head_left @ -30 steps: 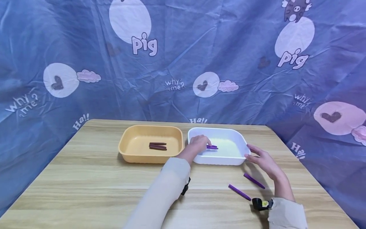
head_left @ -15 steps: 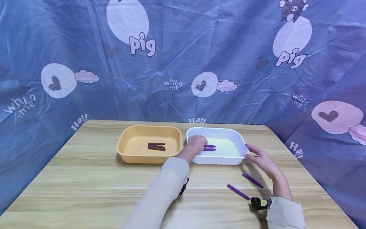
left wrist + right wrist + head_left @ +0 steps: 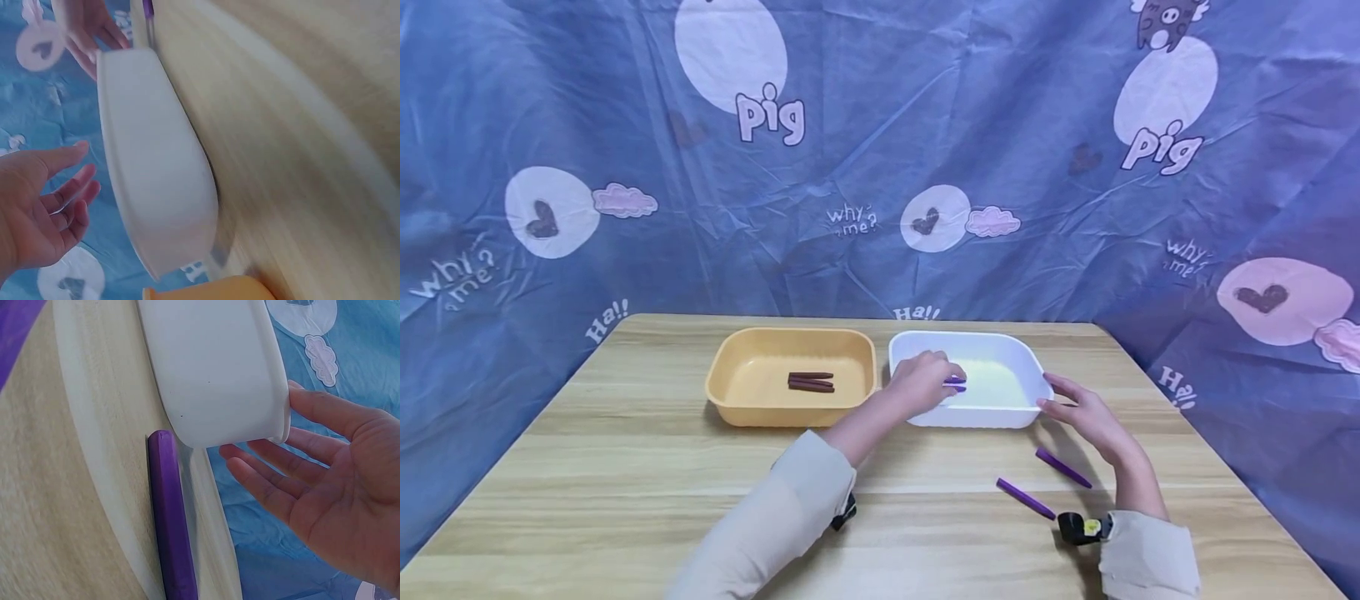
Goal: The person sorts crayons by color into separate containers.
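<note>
My left hand (image 3: 921, 382) is over the left part of a white tray (image 3: 1000, 417), with purple sticks (image 3: 958, 389) partly hidden behind its fingers. In the left wrist view this hand (image 3: 47, 209) has loosely bent, spread fingers with nothing between them. My right hand (image 3: 1090, 417) holds the tray's near right corner. The right wrist view shows its thumb at the rim and the other fingers at the end wall of the tray (image 3: 219, 375). Near that corner lies a faceted purple stick (image 3: 169, 512), tapered like a crayon; a second purple stick (image 3: 1026, 498) lies closer to me.
Left of the white tray stands a yellow-orange tray (image 3: 745, 415) with dark brown sticks (image 3: 811, 382) of the same shape inside. Both are on a wooden table (image 3: 647, 500), with a printed blue cloth (image 3: 820, 167) hanging behind it.
The left hand has risen from the purple sticks in the white tray and spread its finger and thumb, its forearm shifting left. The right hand keeps its hold on the corner.
</note>
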`<move>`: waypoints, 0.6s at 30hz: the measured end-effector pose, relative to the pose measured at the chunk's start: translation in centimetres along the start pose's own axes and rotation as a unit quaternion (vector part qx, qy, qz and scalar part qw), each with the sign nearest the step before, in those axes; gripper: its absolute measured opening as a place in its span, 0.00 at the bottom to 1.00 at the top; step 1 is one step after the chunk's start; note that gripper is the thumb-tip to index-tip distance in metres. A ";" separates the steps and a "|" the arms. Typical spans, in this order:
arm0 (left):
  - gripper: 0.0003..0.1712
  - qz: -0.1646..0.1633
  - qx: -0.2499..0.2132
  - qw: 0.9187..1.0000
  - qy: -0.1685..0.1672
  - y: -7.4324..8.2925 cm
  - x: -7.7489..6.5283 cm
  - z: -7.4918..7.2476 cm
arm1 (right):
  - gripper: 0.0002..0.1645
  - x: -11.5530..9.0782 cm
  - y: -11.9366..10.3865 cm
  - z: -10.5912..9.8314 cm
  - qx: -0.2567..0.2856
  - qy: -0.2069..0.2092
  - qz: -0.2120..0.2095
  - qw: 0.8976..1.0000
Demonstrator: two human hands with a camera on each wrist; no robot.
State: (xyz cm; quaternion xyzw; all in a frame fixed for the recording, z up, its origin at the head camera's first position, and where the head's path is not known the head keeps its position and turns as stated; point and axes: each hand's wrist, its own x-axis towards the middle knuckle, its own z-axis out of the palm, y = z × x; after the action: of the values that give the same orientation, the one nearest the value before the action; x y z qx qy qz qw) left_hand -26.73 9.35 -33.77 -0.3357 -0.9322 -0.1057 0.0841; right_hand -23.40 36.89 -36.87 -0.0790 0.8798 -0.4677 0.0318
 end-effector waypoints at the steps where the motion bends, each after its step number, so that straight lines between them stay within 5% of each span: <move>1: 0.14 0.011 0.001 1.000 0.003 0.3 -0.4 -0.1 | 0.41 0.0 0.0 0.0 0.000 0.000 0.001 1.000; 10: 0.14 0.054 -0.007 0.999 -0.001 3.1 -2.7 0.6 | 0.42 0.0 0.1 0.0 -0.001 -0.001 0.005 1.000; 18: 0.15 0.064 -0.052 0.996 -0.033 5.0 -2.8 2.2 | 0.41 0.1 0.1 0.0 -0.006 -0.001 -0.001 1.000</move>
State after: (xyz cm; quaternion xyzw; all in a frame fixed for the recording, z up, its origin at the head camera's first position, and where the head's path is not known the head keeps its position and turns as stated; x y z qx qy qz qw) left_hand -21.53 11.94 -35.78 -0.4016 -0.9045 -0.1369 0.0423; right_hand -23.52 36.95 -36.99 -0.0802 0.8824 -0.4626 0.0321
